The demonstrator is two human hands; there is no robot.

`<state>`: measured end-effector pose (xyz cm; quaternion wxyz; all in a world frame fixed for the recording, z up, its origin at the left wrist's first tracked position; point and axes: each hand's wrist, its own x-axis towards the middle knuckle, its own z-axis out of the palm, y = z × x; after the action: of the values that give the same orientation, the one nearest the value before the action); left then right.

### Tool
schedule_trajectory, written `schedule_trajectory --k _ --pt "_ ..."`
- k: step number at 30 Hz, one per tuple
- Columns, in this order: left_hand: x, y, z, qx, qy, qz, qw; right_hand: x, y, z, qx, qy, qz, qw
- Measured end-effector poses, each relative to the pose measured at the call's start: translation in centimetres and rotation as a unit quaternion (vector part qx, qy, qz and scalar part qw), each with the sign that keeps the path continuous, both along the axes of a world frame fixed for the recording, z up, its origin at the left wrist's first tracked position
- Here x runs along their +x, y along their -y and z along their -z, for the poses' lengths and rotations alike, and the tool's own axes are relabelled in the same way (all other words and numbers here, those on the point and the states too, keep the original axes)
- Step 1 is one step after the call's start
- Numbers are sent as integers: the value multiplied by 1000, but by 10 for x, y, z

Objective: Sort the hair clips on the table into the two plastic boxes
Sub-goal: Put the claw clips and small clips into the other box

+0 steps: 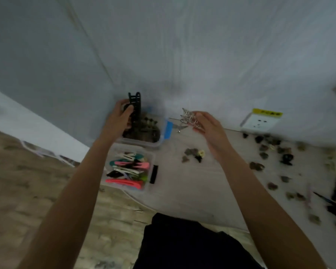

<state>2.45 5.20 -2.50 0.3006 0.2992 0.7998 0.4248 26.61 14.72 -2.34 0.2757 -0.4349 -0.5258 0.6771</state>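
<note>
Both hands are up over the table (192, 191) now, and the picture is blurred. The left hand (120, 118) grips a long black claw clip (134, 107), fingers curled round its lower part, the clip standing upright with its top poking above the hand. It sits right over the far plastic box (159, 141), the one with the blue latch (168, 129), which is filled with dark, brownish clips. The right hand (209, 127) is just to the right of that box, pinching a clear, silvery claw clip (189, 118) at its fingertips, teeth pointing up and left. Nearer than the far box and touching it is the second plastic box (150, 171), holding flat snap clips in pink, teal, white and green. Loose small clips (193, 154) lie on the table to the right of the far box, with many more scattered further right. A white wall socket (260, 122) sits on the wall beyond them.
</note>
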Motion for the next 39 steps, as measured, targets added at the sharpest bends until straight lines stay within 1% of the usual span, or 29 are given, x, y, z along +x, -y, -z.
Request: schedule_trajectory --k 1,2,3,5,7,8,10,13,15,17,19,21,23,25,27,29,32,34,35,36,37,38,39 --pt "-13 4 2 -33 -40 14 999 -14 1 -5 4 -7 -6 1000" --pt "-24 7 5 -75 -100 32 992 -27 1 -9 8 -13 -14 1000" --pt "-35 11 5 -110 -164 49 979 -42 1 -13 12 -14 -22 1000" --pt "-44 16 9 -153 -280 90 943 -64 2 -19 16 -12 -36 999" --pt "-47 18 12 -192 -352 117 908 -85 4 -21 24 0 -52 998" --pt "-50 19 15 -207 -371 123 897 -96 6 -20 32 10 -58 998" --pt "-51 21 18 -212 -385 137 888 -115 7 -19 61 26 -62 996" --pt "-52 23 19 -176 -367 157 900 -133 7 -15 141 67 -73 985" --pt "-52 21 21 -151 -374 168 900 -139 7 -13 184 89 -76 976" --pt "-54 16 23 -151 -374 177 898 -140 7 -14 214 100 -71 969" --pt "-58 11 24 -132 -343 161 916 -139 6 -13 237 109 -75 962" --pt "-64 7 22 -84 -311 123 939 -137 4 -12 241 116 -82 960" --pt "-69 5 22 -65 -311 108 942 -135 4 -9 243 125 -86 958" --pt "-70 4 25 -102 -330 142 927 -135 4 -5 241 131 -85 958" --pt "-66 3 33 -158 -363 202 896 -135 7 -2 237 131 -83 959" --pt "-62 3 36 -192 -383 247 869 -135 13 0 264 143 -76 951" --pt "-67 4 34 -207 -407 254 853 -132 22 3 383 167 -48 907" --pt "-73 6 34 -215 -415 248 848 -130 24 10 469 192 -48 861" --pt "-75 6 34 -218 -418 249 846 -129 24 17 504 232 -63 830" --pt "-75 5 35 -219 -420 249 845 -127 24 24 526 293 -88 794" --pt "-75 5 37 -211 -421 248 847 -126 26 33 528 360 -123 759" --pt "-74 5 39 -192 -422 241 853 -125 28 40 514 412 -157 736" --pt "-73 6 41 -164 -419 231 862 -123 31 46 502 440 -174 724"
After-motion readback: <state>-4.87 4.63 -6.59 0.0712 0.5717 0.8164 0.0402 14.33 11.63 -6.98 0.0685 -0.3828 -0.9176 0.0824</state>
